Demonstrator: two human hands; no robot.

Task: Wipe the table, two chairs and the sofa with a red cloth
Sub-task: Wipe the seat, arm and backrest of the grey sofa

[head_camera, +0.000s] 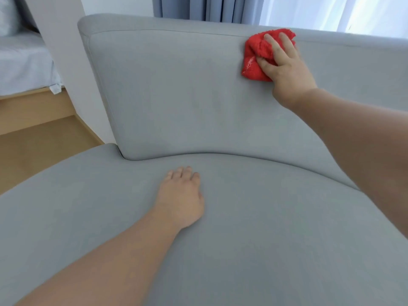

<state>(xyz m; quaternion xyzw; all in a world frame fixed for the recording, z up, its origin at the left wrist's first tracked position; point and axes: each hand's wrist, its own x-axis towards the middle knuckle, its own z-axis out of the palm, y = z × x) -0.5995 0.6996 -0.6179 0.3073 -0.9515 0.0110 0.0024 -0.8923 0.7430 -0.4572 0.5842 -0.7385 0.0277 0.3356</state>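
A grey fabric sofa (167,89) fills most of the view, its back cushion upright and its seat below. The red cloth (254,60) is bunched against the upper right of the back cushion. My right hand (284,69) presses it there, fingers spread over the cloth and the thumb tucked into its folds. My left hand (181,197) rests palm down on the seat cushion near the middle, fingers loosely bent, holding nothing. No table or chairs are in view.
A wooden floor (39,151) and a step lie left of the sofa. A bed with pale sheets (24,69) stands at the far left. Grey curtains (209,7) and a bright window hang behind the sofa back.
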